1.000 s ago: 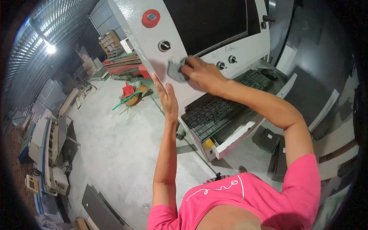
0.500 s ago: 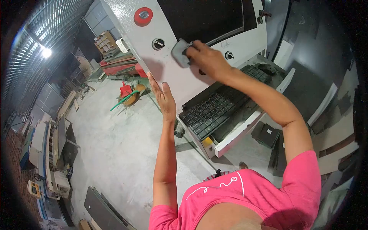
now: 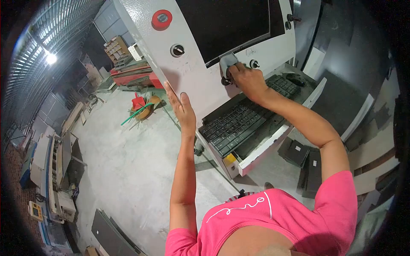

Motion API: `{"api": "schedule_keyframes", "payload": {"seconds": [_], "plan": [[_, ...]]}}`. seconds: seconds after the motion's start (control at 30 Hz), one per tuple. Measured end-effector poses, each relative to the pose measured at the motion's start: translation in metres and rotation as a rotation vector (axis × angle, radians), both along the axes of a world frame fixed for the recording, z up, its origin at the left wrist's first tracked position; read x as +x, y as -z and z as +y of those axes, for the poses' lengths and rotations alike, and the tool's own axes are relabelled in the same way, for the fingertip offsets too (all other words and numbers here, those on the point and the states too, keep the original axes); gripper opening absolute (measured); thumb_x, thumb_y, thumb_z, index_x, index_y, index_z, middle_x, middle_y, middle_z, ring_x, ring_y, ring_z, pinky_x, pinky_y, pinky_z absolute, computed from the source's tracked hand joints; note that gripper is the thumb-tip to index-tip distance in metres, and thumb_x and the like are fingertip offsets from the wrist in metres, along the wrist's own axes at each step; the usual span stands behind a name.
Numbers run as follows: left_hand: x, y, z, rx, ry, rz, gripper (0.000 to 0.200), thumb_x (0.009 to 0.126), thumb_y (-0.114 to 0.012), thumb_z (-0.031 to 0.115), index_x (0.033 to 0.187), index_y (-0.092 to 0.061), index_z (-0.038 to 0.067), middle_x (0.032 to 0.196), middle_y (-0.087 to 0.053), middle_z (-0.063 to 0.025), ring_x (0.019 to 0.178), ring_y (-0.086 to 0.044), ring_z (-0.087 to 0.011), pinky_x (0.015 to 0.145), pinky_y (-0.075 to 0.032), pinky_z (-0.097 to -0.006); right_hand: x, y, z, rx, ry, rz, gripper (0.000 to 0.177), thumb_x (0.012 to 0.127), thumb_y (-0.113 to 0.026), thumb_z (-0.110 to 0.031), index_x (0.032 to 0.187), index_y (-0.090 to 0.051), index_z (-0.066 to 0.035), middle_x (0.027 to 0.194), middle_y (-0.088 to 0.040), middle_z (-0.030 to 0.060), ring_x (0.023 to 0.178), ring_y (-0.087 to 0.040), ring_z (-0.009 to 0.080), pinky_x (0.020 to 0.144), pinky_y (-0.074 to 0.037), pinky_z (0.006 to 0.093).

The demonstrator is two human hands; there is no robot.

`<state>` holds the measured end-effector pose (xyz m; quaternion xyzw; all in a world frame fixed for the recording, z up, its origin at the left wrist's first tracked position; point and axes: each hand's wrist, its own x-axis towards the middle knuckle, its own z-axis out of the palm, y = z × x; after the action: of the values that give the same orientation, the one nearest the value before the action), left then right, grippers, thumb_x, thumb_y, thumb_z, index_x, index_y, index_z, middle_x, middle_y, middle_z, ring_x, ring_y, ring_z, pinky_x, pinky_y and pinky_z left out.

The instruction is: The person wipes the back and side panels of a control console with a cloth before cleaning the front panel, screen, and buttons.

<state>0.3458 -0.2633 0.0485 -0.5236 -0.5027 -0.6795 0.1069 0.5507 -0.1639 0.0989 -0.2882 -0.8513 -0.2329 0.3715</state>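
Observation:
A grey cloth (image 3: 228, 63) is bunched under the fingers of my right hand (image 3: 250, 82), pressed to the white control panel (image 3: 194, 81) just below the dark screen (image 3: 230, 25). Close by are a black knob (image 3: 226, 80) and a second black switch (image 3: 254, 64). My left hand (image 3: 183, 112) lies flat along the panel's left edge, fingers stretched out, holding nothing. Higher up the panel sit a rotary switch (image 3: 177, 50) and a red emergency stop button (image 3: 162, 19). Under my right forearm, a black keyboard (image 3: 239, 126) rests in a pulled-out drawer (image 3: 267, 147).
A black mouse (image 3: 295, 79) lies beside the keyboard. On the floor to the left are a red dustpan (image 3: 138, 102) and a green stick (image 3: 136, 114). Dark panels (image 3: 112, 234) lean at the lower left, and dark boards (image 3: 294, 152) lie right of the drawer.
My right hand has moved the cloth to the right and slightly down, from beside the rotary switch to under the screen's lower edge. My left hand stays in place.

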Motion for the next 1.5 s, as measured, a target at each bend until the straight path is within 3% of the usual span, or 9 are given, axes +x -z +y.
{"api": "schedule_keyframes", "payload": {"seconds": [0.2,0.4,0.63,0.83,1.0,1.13,1.2,1.27,1.5], "plan": [[-0.001,0.001,0.000,-0.021,-0.057,0.025,0.065,0.100,-0.036,0.040,0.146,-0.018,-0.002,0.151,-0.024,-0.0192,0.140,-0.021,-0.0299,0.113,-0.014,-0.0367,0.009,0.026,-0.005,-0.032,0.055,-0.123,0.015,0.077,-0.059,-0.007,0.091,-0.057,-0.005,0.082,-0.063,0.0095,0.068,-0.068,0.0244,0.051,-0.054,0.0346],[-0.002,0.003,0.001,-0.005,-0.058,0.020,0.065,0.099,-0.036,0.040,0.146,-0.018,-0.001,0.151,-0.024,-0.0188,0.140,-0.021,-0.0293,0.113,-0.014,-0.0376,0.037,0.047,0.028,-0.155,0.059,-0.301,0.019,0.076,-0.061,-0.009,0.094,-0.058,-0.005,0.086,-0.064,0.0112,0.073,-0.068,0.0280,0.061,-0.055,0.0393],[-0.002,0.004,0.002,-0.004,-0.036,0.014,0.064,0.099,-0.038,0.038,0.147,-0.019,0.000,0.153,-0.020,-0.0160,0.141,-0.018,-0.0297,0.114,-0.013,-0.0378,0.044,-0.004,0.056,-0.350,0.102,-0.024,0.020,0.080,-0.060,-0.012,0.098,-0.056,-0.007,0.088,-0.063,0.0167,0.079,-0.065,0.0375,0.066,-0.053,0.0463],[-0.004,0.006,0.006,0.029,-0.025,0.019,0.062,0.099,-0.039,0.035,0.146,-0.020,0.000,0.152,-0.022,-0.0169,0.140,-0.020,-0.0285,0.113,-0.014,-0.0372,0.028,-0.031,0.062,-0.175,-0.159,0.269,0.017,0.083,-0.055,-0.009,0.100,-0.054,-0.007,0.089,-0.061,0.0199,0.081,-0.062,0.0419,0.067,-0.051,0.0497],[-0.004,0.006,0.005,0.029,-0.025,0.001,0.061,0.100,-0.038,0.034,0.146,-0.020,-0.002,0.151,-0.023,-0.0179,0.140,-0.021,-0.0272,0.113,-0.015,-0.0357,0.030,-0.009,0.056,-0.200,0.016,0.113,0.018,0.084,-0.053,-0.009,0.102,-0.053,-0.006,0.089,-0.062,0.0186,0.080,-0.064,0.0396,0.067,-0.053,0.0466],[0.001,0.002,0.001,0.017,-0.002,-0.020,0.063,0.098,-0.040,0.037,0.146,-0.020,0.001,0.152,-0.023,-0.0153,0.141,-0.020,-0.0280,0.113,-0.015,-0.0365,0.044,0.020,0.057,-0.283,-0.018,0.054,0.022,0.084,-0.053,-0.007,0.106,-0.054,-0.006,0.089,-0.063,0.0173,0.080,-0.065,0.0370,0.067,-0.054,0.0445],[0.002,0.001,0.000,0.015,-0.004,-0.023,0.063,0.098,-0.040,0.037,0.146,-0.020,0.001,0.152,-0.023,-0.0153,0.141,-0.020,-0.0281,0.113,-0.015,-0.0366,0.048,0.039,0.065,-0.365,0.091,-0.170,0.026,0.083,-0.053,-0.006,0.109,-0.055,-0.008,0.090,-0.065,0.0159,0.081,-0.066,0.0351,0.069,-0.054,0.0447],[0.000,0.002,0.001,0.005,0.004,-0.026,0.064,0.098,-0.039,0.040,0.147,-0.021,0.002,0.152,-0.023,-0.0152,0.141,-0.020,-0.0282,0.113,-0.015,-0.0370,0.064,0.044,0.058,-0.370,0.071,-0.185,0.021,0.082,-0.056,-0.010,0.102,-0.058,-0.007,0.088,-0.065,0.0159,0.083,-0.064,0.0355,0.070,-0.052,0.0453],[-0.003,0.004,0.002,-0.021,-0.034,-0.011,0.068,0.098,-0.038,0.047,0.147,-0.020,0.002,0.151,-0.023,-0.0154,0.140,-0.021,-0.0285,0.113,-0.015,-0.0379,0.131,-0.033,0.042,-0.495,0.216,-0.174,0.018,0.080,-0.057,-0.016,0.096,-0.060,-0.008,0.087,-0.065,0.0147,0.086,-0.063,0.0342,0.074,-0.049,0.0446]]}}
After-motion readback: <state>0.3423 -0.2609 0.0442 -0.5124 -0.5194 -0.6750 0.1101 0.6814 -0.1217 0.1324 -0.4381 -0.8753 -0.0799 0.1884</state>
